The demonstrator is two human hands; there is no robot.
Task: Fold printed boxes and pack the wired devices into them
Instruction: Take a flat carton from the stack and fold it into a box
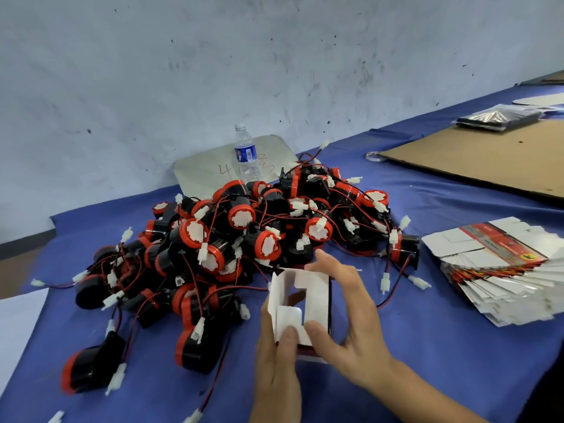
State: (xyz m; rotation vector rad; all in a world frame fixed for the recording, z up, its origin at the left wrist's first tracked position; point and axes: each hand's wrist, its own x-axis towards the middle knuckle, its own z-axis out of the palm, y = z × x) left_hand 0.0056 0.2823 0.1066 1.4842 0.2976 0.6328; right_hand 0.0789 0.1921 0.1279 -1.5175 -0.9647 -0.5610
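While both hands grip the half-folded box point(314, 286) just in front of the device pile point(244, 233), left hand point(279, 364) thumbs a flap and right hand point(345, 309) wraps the other side. Blue cloth point(427, 346) covers the table. Flat box stack point(503, 270) sits right, cardboard sheet point(488, 160) beyond it, water bottle point(245, 154) by the scuffed grey wall point(274, 56).

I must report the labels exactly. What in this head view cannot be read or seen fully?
Head view:
Printed outside of the half-folded white cardboard box: faces away; left hand and right hand cover parts.
Print on the fanned stack of flat printed box blanks: too small, blurred; right frame edge cuts it.
Red writing on the grey sheet: partly behind the clear plastic water bottle.
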